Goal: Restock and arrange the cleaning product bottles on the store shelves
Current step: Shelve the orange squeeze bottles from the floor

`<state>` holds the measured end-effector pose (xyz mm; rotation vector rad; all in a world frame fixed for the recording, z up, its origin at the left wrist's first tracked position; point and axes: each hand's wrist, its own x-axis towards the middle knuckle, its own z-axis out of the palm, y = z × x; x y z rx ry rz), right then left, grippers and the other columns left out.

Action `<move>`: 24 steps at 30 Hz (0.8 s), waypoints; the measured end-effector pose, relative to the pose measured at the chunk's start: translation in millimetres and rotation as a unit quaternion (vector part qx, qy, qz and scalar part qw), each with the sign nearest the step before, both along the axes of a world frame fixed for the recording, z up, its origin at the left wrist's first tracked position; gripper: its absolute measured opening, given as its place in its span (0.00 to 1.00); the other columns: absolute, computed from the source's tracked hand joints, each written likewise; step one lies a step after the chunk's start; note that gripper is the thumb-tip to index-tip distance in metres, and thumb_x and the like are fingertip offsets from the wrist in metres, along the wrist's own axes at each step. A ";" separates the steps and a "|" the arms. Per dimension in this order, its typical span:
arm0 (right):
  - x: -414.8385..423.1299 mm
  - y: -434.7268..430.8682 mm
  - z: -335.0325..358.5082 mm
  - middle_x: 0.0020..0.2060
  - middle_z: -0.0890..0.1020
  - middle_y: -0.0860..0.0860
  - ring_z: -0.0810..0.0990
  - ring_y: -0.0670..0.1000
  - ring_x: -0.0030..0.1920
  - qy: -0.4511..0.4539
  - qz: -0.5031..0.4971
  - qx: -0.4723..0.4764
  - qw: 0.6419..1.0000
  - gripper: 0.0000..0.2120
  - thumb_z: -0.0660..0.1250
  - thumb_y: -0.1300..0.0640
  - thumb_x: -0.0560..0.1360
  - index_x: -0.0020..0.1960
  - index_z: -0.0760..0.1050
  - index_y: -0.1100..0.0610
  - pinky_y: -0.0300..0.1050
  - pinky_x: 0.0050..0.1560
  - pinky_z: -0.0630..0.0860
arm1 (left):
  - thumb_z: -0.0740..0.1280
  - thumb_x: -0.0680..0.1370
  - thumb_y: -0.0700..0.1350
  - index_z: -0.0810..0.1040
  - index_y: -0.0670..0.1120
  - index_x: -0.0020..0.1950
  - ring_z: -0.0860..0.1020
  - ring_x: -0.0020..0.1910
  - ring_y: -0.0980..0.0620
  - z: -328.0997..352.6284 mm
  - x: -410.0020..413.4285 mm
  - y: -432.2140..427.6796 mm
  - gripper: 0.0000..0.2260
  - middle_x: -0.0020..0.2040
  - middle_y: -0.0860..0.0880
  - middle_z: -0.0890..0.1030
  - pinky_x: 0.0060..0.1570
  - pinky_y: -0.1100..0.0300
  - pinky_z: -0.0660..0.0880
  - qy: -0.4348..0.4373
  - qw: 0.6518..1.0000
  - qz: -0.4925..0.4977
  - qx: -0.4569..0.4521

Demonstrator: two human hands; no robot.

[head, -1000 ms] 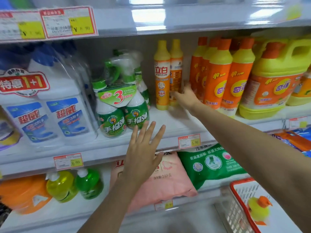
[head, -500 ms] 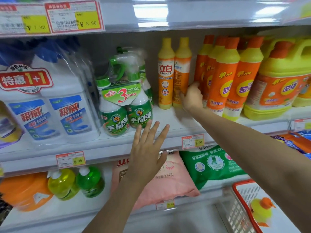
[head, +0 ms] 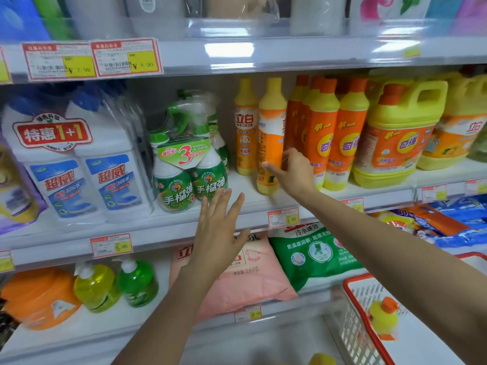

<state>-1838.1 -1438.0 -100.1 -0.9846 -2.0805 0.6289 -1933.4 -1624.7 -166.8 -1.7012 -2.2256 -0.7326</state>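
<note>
1. The right hand (head: 292,172), just right of the frame's centre, grasps a slim yellow-and-orange bottle (head: 271,127) low on its body. The thumb lies across the front and the fingers wrap behind.
2. That bottle stands nearly upright on the middle shelf (head: 250,214). Its base is at the shelf surface, but I cannot tell whether it rests there or is lifted slightly.
3. A matching slim bottle (head: 245,127) stands just to its left and further back.
4. A row of orange bottles with yellow shoulders (head: 347,133) stands just to the right of the held bottle, close behind the right hand.
5. A large yellow jug (head: 398,138) with a handle stands to the right of that row.
6. The left hand (head: 218,230), at centre frame, is released with its fingers spread. It holds nothing and hovers before the shelf edge, below a wrapped pack of green spray bottles (head: 184,164).
7. A twin pack of white bottles (head: 76,164) fills the left of the shelf.
8. On the lower shelf lie a pink bag (head: 250,283) and a green bag (head: 313,251).
9. At lower right, a red-rimmed basket (head: 353,322) holds a yellow bottle with an orange cap (head: 382,317).
</note>
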 end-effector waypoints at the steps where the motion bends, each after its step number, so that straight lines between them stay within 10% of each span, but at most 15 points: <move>1: 6.7 -4.7 0.6 0.51 0.81 0.54 0.81 0.55 0.51 0.019 0.011 -0.002 1.000 0.22 0.72 0.41 0.73 0.55 0.73 0.58 0.50 0.46 0.77 | 0.60 0.79 0.57 0.59 0.50 0.79 0.50 0.79 0.47 3.8 3.9 -0.4 0.29 0.80 0.47 0.58 0.78 0.50 0.41 -0.037 0.999 0.001 0.026; 12: 88.5 -71.8 4.4 0.39 0.81 0.59 0.82 0.55 0.38 0.069 0.117 -0.074 0.988 0.28 0.73 0.34 0.66 0.45 0.72 0.59 0.59 0.41 0.82 | 0.79 0.66 0.54 0.73 0.53 0.59 0.81 0.45 0.57 53.4 85.9 0.7 0.25 0.48 0.57 0.81 0.46 0.56 0.80 -0.399 0.905 0.015 0.148; 19: 131.4 -58.8 -4.7 0.53 0.85 0.54 0.84 0.51 0.52 0.161 0.299 -0.385 0.858 0.20 0.67 0.52 0.76 0.64 0.76 0.62 0.45 0.54 0.80 | 0.72 0.72 0.47 0.78 0.45 0.61 0.84 0.48 0.53 23.4 96.4 -21.8 0.18 0.54 0.46 0.85 0.42 0.64 0.79 -0.655 0.740 -0.151 0.037; 24: 137.6 -62.9 -16.2 0.50 0.85 0.58 0.86 0.54 0.47 0.152 0.189 -0.332 0.912 0.23 0.76 0.52 0.71 0.62 0.76 0.59 0.44 0.44 0.82 | 0.73 0.68 0.52 0.75 0.48 0.65 0.84 0.48 0.54 29.8 108.4 -22.3 0.26 0.55 0.48 0.83 0.45 0.63 0.80 -0.589 0.798 -0.124 0.023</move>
